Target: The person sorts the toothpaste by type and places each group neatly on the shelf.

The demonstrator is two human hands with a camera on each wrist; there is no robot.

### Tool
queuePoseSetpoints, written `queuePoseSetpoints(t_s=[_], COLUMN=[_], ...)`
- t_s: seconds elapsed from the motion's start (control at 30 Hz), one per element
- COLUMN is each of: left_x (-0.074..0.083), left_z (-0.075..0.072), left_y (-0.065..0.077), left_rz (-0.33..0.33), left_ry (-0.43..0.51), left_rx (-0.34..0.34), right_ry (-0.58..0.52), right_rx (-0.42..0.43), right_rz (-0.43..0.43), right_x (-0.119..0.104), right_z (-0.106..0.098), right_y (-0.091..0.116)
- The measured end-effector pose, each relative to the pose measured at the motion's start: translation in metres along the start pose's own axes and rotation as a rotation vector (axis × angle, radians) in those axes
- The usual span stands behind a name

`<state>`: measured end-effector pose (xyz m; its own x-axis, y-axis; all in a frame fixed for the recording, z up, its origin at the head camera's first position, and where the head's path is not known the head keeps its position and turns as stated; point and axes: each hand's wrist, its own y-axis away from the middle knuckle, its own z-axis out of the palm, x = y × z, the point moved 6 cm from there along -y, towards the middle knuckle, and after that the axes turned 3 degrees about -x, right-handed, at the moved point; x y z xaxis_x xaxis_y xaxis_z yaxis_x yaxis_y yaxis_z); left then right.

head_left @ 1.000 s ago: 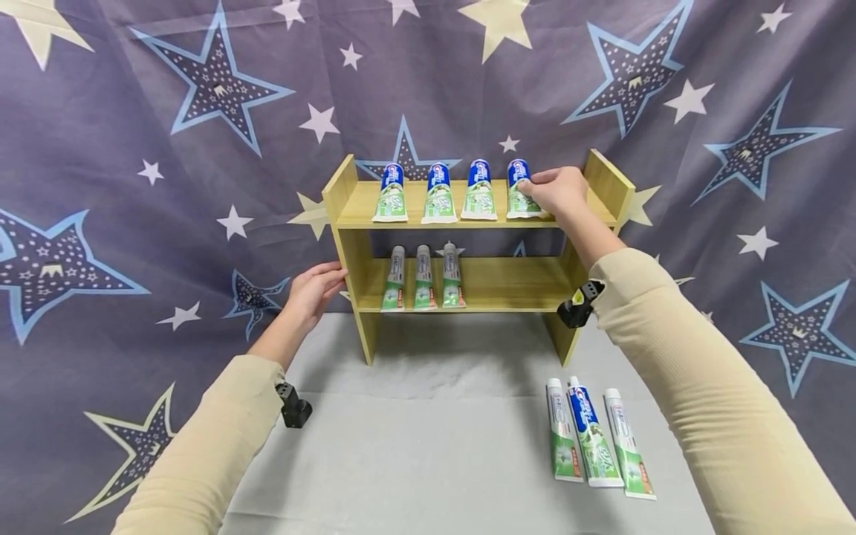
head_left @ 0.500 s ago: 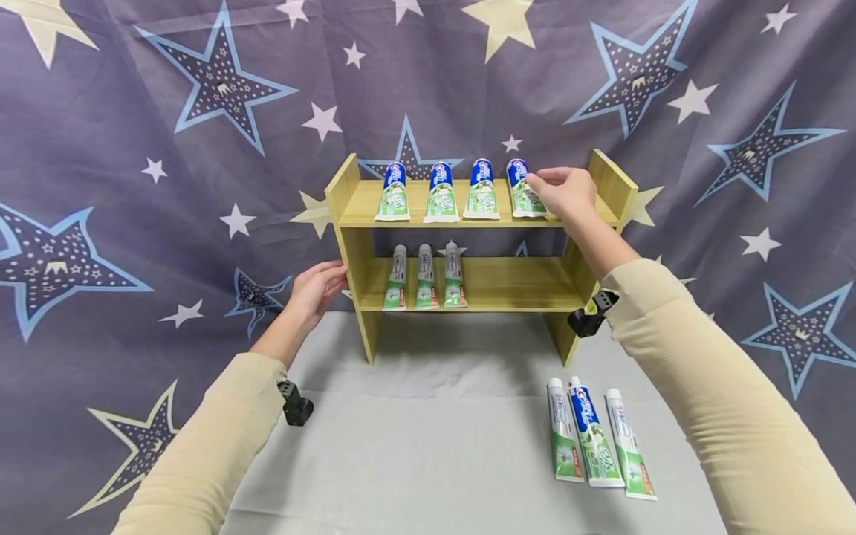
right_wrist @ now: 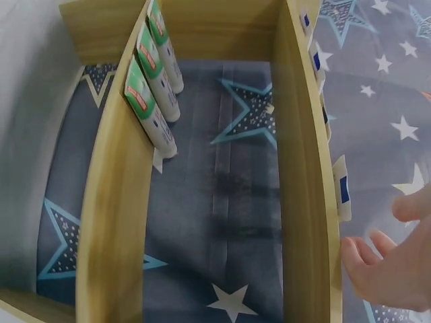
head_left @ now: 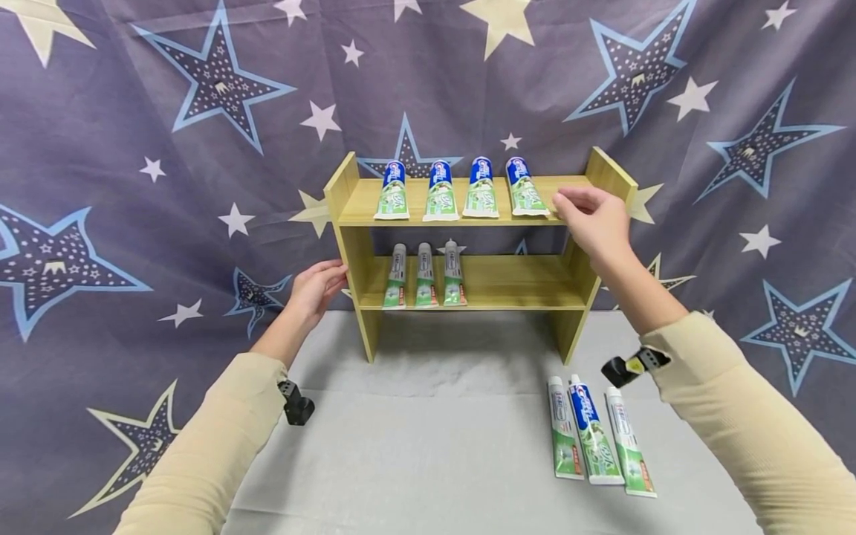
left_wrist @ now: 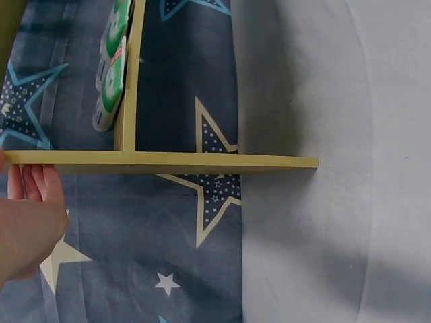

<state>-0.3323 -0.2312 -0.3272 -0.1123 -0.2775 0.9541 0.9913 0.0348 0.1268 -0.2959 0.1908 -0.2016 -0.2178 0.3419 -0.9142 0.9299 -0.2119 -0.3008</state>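
Observation:
My right hand (head_left: 597, 223) is held just right of the rightmost blue-and-green toothpaste tube (head_left: 524, 189) on the upper shelf, apart from it and holding nothing, fingers loosely bent. That tube lies slightly slanted, in a row with more blue-and-green tubes (head_left: 481, 189). At the left, my left hand (head_left: 316, 291) touches the outer face of the wooden rack's side panel (head_left: 354, 282); in the left wrist view its fingers (left_wrist: 34, 182) press against the panel. Three grey-and-green toothpaste tubes (head_left: 425, 276) stand leaning on the left part of the lower shelf.
On the grey cloth at right front lie two more grey-and-green tubes (head_left: 631, 444) with a blue-and-green tube (head_left: 594, 431) between them. A star-patterned curtain (head_left: 167, 223) hangs behind the rack. The rack's right side panel (head_left: 611, 178) rises near my right hand.
My right hand has let go of the rightmost upper tube and drawn back to the right and down. The tube's lower end has shifted slightly right. My left hand stays put.

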Motion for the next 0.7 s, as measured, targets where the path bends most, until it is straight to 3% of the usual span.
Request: queuePoseSetpoints(t_s=[0.1,0.2,0.43,0.7], left_x=[0.0,0.0,0.002,-0.001], left_z=[0.0,0.0,0.001,-0.002], left_y=[0.0,0.0,-0.003,-0.002], left_rz=[-0.003,-0.005,0.032,0.02], left_ry=[0.008,-0.011,-0.066,-0.089], left_rx=[0.001,0.011,-0.005,0.005], right_ry=[-0.098,-0.114,-0.027,0.072], right_rx=[0.009,-0.013,-0.099,-0.175], right_rz=[-0.029,-0.028,0.014,0.123], right_x=[0.008,0.02,0.065,0.131], right_z=[-0.006,-0.01,-0.012,-0.013], right_y=[0.014,0.026,0.054,0.081])
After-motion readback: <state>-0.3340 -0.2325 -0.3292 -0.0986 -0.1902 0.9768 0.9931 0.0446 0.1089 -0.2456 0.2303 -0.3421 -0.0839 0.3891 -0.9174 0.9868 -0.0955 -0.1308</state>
